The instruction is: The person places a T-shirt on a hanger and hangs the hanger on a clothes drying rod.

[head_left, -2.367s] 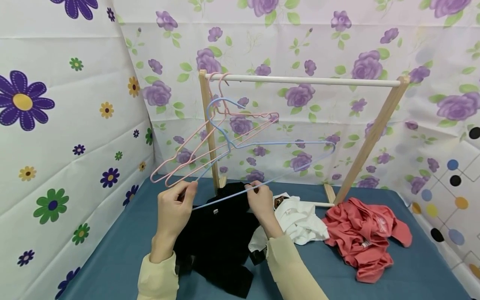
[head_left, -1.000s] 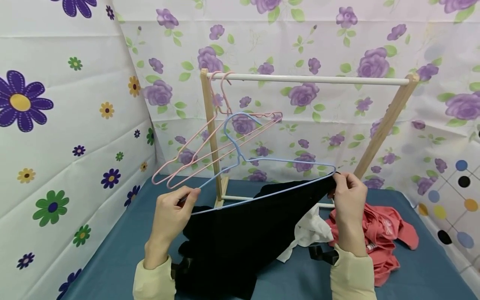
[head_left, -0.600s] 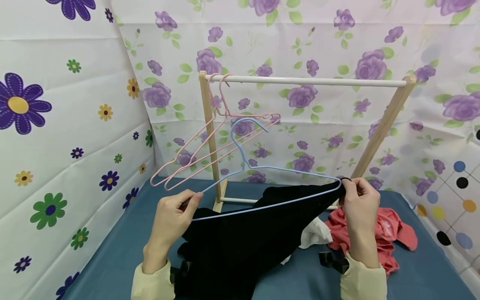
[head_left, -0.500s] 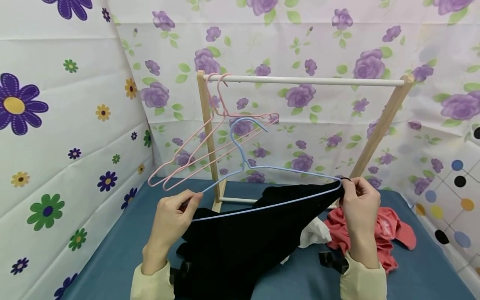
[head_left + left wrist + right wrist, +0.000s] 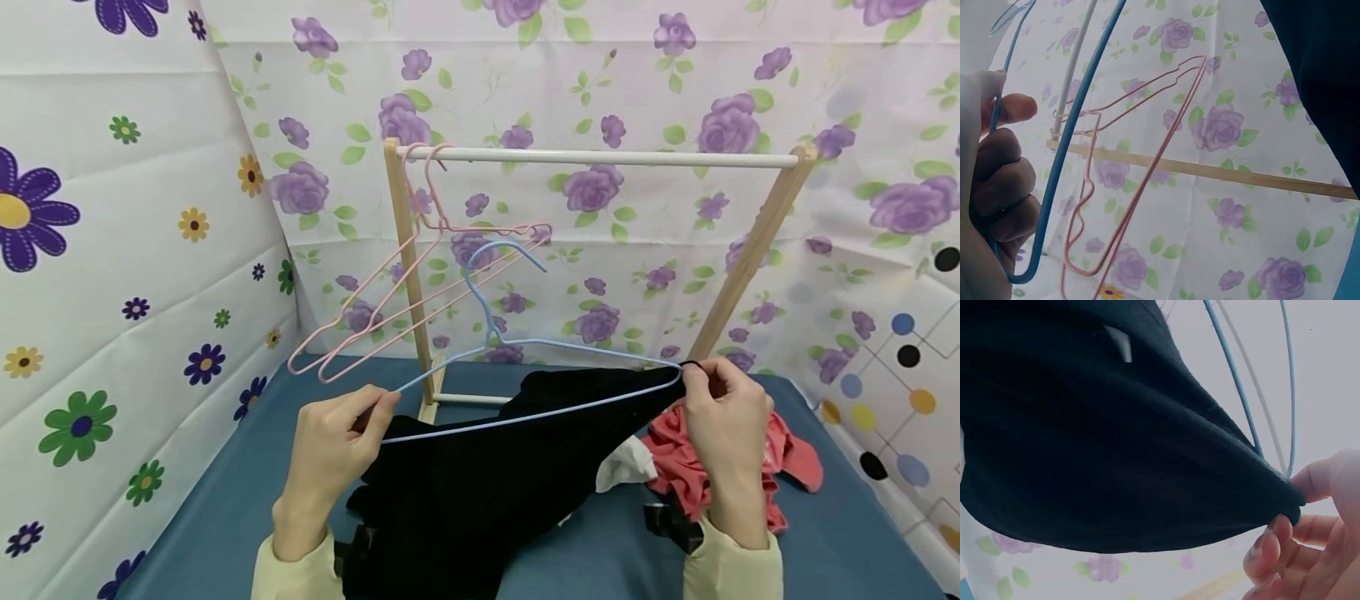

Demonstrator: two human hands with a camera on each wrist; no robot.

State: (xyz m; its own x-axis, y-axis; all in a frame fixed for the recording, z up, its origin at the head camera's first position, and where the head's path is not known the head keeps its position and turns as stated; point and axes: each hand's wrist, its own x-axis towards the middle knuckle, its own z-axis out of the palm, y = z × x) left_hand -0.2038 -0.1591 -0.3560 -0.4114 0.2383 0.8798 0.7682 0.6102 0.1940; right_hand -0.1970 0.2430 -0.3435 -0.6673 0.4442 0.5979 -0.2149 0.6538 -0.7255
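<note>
My left hand [image 5: 333, 446] grips the left end of a blue clothes hanger [image 5: 517, 421], its fingers curled round the frame in the left wrist view. The hanger tilts, its hook pointing up and right. With thumb and fingers my right hand [image 5: 727, 417] pinches the edge of a black garment [image 5: 465, 500], right at the hanger's right end. In the right wrist view the garment's stretched edge [image 5: 1116, 456] covers that tip, and a small pale label [image 5: 1121, 345] shows inside. The rest of the garment droops below the hanger, between my forearms.
Behind stands a rack with a white rail [image 5: 615, 157] and wooden posts [image 5: 750, 250]. Two pink hangers [image 5: 375, 292] hang at its left. A coral garment [image 5: 798, 462] and a partly hidden white garment [image 5: 626, 465] lie on the blue surface [image 5: 210, 517] at right.
My right hand has moved right from the hanger's middle to its right end, stretching the black garment there. The hanger has dropped lower and its hook has shifted right. The left hand keeps its grip.
</note>
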